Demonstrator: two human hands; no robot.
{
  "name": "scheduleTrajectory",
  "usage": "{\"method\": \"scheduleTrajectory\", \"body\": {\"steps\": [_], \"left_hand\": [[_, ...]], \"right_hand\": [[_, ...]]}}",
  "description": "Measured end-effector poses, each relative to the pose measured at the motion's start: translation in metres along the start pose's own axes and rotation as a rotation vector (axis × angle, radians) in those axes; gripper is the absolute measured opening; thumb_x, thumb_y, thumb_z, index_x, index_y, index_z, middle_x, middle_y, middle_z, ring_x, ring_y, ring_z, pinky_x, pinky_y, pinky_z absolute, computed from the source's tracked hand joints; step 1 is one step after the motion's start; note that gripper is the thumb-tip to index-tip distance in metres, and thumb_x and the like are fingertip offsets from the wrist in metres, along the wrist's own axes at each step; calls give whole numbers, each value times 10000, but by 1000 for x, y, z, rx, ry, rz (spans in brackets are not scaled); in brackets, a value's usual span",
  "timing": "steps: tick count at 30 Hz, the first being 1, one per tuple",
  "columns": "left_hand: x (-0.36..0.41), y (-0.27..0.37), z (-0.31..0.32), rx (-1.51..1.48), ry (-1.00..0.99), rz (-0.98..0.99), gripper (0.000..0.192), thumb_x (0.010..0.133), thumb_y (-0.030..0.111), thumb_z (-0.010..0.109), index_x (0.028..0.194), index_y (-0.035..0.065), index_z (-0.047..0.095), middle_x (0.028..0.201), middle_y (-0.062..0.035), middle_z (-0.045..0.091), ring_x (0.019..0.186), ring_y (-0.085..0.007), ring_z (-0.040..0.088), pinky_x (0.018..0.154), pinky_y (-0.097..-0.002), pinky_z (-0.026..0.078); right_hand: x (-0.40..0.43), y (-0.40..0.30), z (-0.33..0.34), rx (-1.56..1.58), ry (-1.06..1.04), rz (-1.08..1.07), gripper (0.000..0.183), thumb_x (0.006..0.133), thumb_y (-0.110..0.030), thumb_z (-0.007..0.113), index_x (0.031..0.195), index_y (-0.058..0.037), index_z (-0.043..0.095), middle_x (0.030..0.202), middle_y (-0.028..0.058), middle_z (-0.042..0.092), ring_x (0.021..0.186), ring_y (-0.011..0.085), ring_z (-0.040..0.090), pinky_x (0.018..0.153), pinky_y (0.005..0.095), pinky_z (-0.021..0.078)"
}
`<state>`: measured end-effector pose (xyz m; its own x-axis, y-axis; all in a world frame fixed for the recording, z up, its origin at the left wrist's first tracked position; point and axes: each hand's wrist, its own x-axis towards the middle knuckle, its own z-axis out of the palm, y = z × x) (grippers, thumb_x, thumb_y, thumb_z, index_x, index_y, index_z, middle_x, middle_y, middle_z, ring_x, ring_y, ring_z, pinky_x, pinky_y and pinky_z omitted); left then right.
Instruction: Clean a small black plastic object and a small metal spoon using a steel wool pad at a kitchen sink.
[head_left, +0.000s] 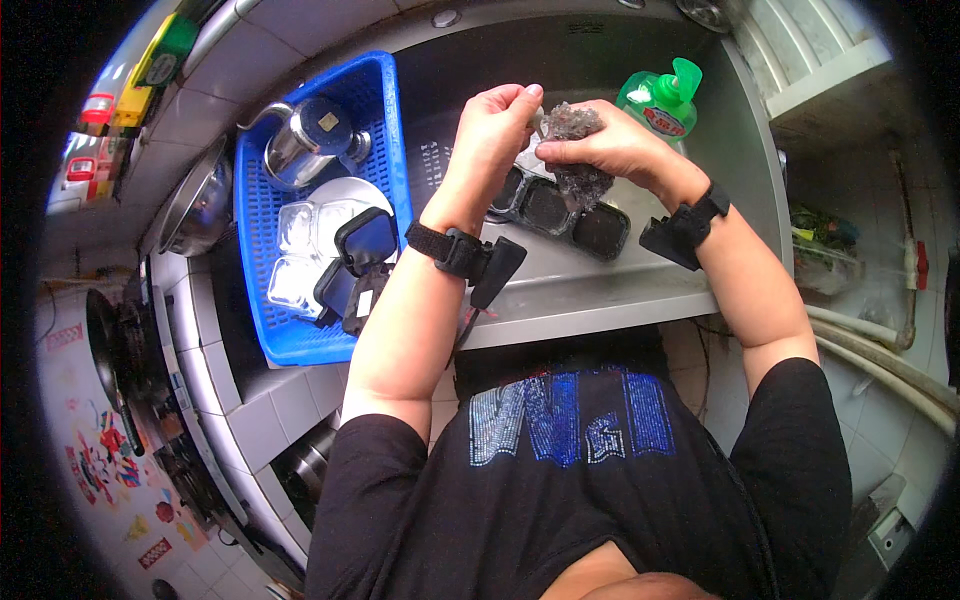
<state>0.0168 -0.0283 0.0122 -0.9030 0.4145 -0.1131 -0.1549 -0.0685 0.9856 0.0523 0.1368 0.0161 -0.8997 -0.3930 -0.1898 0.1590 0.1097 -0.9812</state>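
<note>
My right hand (619, 142) grips a grey steel wool scrubber (574, 121), which also bulges out below the thumb. Close beside it, my left hand (499, 120) pinches a small pale piece (538, 120) between thumb and fingers; what it is I cannot tell. Both hands are over a stainless steel sink (675, 247). Beneath them in the basin lies a black tray with square compartments (546, 206), partly hidden by the right hand and scrubber.
A green pump bottle (660, 105) stands at the sink's far right. Left of the sink, a blue plastic basket (259, 300) holds a steel jug (300, 150), clear containers (296, 285) and black square pieces (367, 240). A metal bowl (196, 202) leans against the tiled wall.
</note>
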Motion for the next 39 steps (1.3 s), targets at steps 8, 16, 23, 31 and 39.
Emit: {"method": "scheduleTrajectory", "body": {"steps": [8, 16, 23, 31, 39], "left_hand": [[-1, 1, 4, -75, -2, -10, 210, 883, 262, 573, 852, 57, 608, 639, 53, 527, 484, -8, 384, 448, -163, 295], [-1, 4, 7, -87, -50, -35, 222, 876, 246, 573, 789, 43, 598, 623, 60, 505, 510, -20, 389, 467, -183, 301], [-3, 4, 5, -117, -92, -97, 213, 878, 255, 571, 827, 51, 603, 634, 51, 510, 515, -22, 402, 472, -177, 310], [-2, 5, -1, -127, -91, -114, 226, 879, 260, 568, 820, 44, 602, 631, 44, 515, 511, -32, 405, 472, -183, 314], [2, 5, -9, -232, -12, -126, 191, 873, 199, 578, 733, 72, 557, 583, 49, 470, 452, -19, 344, 426, -179, 286]], "right_hand": [[1, 2, -2, 45, 9, 17, 212, 761, -188, 719, 876, -26, 644, 812, 13, 640, 733, 80, 583, 675, 226, 463], [0, -2, 0, 113, 52, 0, 232, 760, -200, 723, 903, -33, 646, 801, 3, 638, 715, 82, 577, 666, 228, 459], [1, 1, 1, 63, 69, -4, 245, 746, -224, 736, 877, -36, 649, 778, 7, 638, 707, 77, 571, 658, 223, 448], [-4, -6, 5, -182, -35, 128, 254, 733, -221, 743, 864, -28, 643, 774, 4, 629, 706, 76, 558, 642, 226, 438], [-6, -4, 9, -82, -83, 184, 275, 703, -239, 770, 836, -36, 640, 756, 14, 633, 690, 89, 564, 639, 234, 442]]}}
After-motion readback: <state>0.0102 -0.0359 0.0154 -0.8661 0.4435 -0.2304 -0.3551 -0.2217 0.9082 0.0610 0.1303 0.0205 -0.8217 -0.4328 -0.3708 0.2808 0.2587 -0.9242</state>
